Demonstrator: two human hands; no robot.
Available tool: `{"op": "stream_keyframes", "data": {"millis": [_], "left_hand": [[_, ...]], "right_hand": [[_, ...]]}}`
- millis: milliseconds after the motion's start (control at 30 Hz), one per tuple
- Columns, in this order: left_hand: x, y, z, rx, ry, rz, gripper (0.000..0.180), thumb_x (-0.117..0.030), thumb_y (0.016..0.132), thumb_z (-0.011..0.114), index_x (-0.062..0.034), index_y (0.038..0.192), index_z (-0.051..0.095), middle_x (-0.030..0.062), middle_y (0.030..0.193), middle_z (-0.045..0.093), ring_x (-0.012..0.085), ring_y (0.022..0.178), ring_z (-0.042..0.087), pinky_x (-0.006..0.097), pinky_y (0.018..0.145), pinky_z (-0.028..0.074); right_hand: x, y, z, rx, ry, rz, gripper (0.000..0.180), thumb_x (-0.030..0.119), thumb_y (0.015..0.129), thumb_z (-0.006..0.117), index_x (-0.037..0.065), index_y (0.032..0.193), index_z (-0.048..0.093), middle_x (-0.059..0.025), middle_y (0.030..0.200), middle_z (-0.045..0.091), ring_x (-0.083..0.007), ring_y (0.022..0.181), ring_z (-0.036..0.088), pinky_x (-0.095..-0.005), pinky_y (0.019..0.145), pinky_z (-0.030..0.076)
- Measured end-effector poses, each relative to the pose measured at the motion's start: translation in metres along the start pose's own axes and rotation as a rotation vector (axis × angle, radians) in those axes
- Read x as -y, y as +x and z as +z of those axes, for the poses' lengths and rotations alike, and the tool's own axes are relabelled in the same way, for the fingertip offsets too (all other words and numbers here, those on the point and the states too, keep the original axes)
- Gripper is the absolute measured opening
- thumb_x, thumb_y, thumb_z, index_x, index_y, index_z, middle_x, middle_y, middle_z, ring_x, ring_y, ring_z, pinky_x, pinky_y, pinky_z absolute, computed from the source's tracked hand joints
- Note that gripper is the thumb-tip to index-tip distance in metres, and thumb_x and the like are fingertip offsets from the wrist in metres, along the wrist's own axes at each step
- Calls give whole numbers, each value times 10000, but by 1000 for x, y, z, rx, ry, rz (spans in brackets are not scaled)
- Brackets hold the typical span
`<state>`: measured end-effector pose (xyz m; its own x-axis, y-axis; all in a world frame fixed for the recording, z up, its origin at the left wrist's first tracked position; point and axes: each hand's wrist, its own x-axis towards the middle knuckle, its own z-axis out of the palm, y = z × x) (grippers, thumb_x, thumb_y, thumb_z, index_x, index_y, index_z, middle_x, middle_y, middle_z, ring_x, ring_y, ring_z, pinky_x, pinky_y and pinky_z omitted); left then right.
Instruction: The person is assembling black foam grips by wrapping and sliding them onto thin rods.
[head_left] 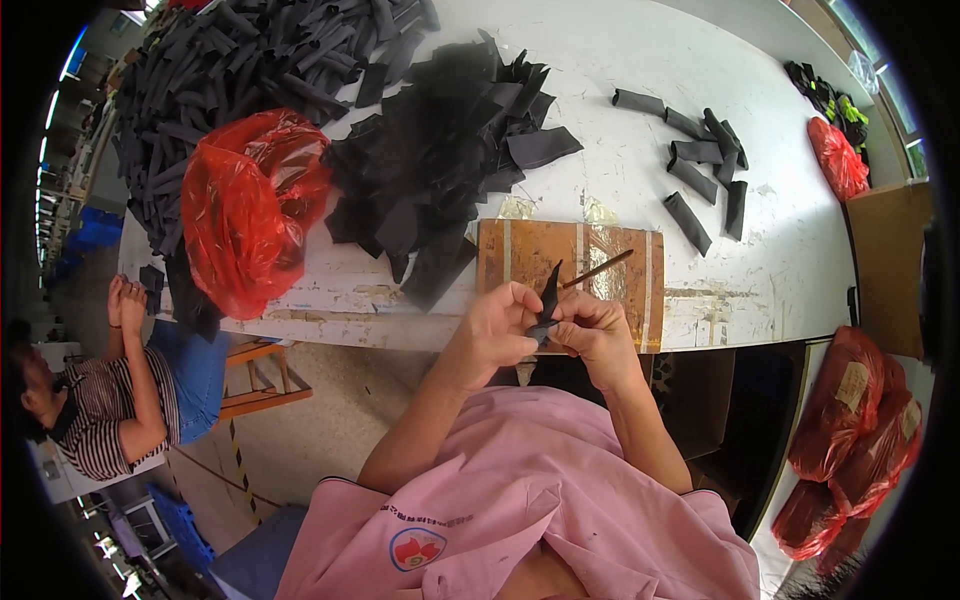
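— What do the hands hold?
— The left hand (497,325) and right hand (592,330) both pinch one black fabric piece (548,300), with a thin stick (597,270) — just above the brown board (520,255) at the bench (640,60) edge.

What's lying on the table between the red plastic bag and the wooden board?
In the head view, a loose heap of flat black fabric pieces lies between the red plastic bag and the wooden board.

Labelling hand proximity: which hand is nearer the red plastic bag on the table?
Left. The left hand is on the side toward the red plastic bag, lower right of it; the right hand is farther right, beyond the black fabric piece.
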<state>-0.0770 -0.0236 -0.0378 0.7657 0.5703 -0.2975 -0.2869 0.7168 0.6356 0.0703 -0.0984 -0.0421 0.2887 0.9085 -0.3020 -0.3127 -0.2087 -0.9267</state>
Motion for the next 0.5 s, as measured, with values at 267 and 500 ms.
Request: {"op": "stream_keyframes", "data": {"millis": [267,500], "left_hand": [[30,7,20,-520,782,497,70,37,728,503,31,789,538,45,668,577,91,582,540,216,513,430],[8,-3,25,111,-61,-30,334,89,723,469,4,1046,454,45,756,566,20,483,413,153,384,255]], "right_hand": [[-6,-9,2,189,567,298,77,115,763,619,79,764,552,12,674,536,-93,602,493,-207,536,391],[-3,-12,-3,142,564,29,78,141,787,605,73,787,566,21,752,533,-68,679,480,-184,599,395]]}}
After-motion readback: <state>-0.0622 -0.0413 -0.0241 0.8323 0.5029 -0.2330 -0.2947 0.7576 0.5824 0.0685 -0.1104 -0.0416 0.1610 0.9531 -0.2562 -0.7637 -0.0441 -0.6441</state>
